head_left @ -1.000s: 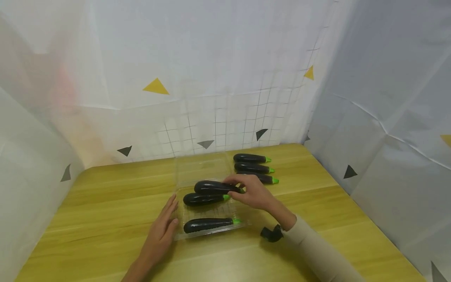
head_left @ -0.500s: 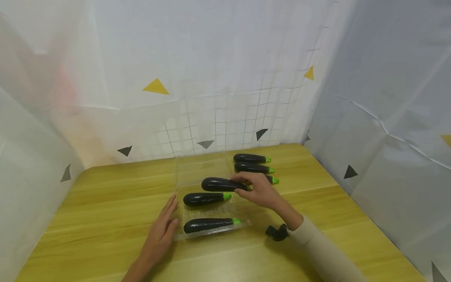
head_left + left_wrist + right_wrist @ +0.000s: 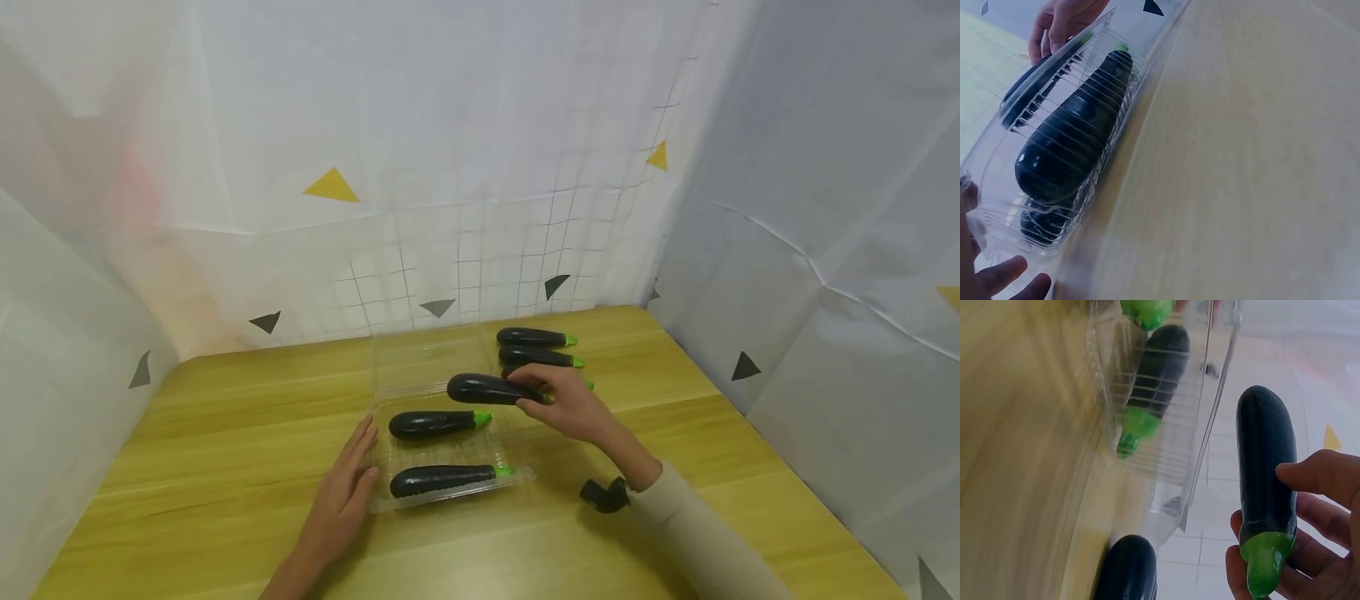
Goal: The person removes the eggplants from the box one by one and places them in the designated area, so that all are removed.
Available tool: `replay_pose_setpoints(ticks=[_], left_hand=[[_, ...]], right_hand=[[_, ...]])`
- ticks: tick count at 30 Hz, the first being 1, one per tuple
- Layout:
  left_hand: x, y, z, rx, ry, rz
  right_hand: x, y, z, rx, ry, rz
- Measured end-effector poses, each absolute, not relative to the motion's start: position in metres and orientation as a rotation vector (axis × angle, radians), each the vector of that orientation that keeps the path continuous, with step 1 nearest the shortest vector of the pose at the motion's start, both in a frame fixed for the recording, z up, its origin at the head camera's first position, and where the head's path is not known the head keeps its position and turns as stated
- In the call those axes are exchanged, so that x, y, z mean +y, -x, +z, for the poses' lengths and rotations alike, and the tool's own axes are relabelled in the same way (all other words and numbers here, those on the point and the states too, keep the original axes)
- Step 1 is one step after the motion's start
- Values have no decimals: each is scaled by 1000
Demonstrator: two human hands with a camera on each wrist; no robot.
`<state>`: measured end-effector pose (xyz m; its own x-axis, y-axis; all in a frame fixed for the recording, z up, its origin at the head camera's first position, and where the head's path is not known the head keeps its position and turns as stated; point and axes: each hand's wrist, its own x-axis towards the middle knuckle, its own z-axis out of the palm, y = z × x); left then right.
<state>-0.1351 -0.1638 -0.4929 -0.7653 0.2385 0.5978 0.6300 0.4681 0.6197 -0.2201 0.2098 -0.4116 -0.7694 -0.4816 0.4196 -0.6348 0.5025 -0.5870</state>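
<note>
Right hand [image 3: 572,406]: fingers and thumb curled round the stem end of one held eggplant [image 3: 487,388], carried clear of the surface above the far right corner of the clear tray [image 3: 517,479], level, green cap toward the palm; the right wrist view confirms the pinch near the cap [image 3: 1265,565].

Left hand [image 3: 347,486]: flat, fingers straight, resting against the tray's left edge and steadying it; holds nothing.

Tray contents: middle eggplant [image 3: 433,424] and near eggplant [image 3: 441,480], both lying crosswise, caps to the right. Open lid [image 3: 427,358] lies back toward the desk's far edge.

Desk [image 3: 225,467], far right part: two loose eggplants in plain view [image 3: 531,337] [image 3: 536,357], a third mostly hidden behind the right hand.

Step in hand, as judged: an eggplant being carried between the tray and the loose row. Next move calls for a level carry and a gentle set-down without knocking the row.

Change over the last second: held eggplant has risen out of the tray's far slot and shifted right, toward the loose row; left hand and the two tray eggplants unchanged.
</note>
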Motion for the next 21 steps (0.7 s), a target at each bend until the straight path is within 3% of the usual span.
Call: replay_pose_setpoints(ticks=[21], left_hand=[[-163, 135, -492, -2258, 746, -1232]], right_hand=[[233, 220, -415, -2538, -864, 1064]])
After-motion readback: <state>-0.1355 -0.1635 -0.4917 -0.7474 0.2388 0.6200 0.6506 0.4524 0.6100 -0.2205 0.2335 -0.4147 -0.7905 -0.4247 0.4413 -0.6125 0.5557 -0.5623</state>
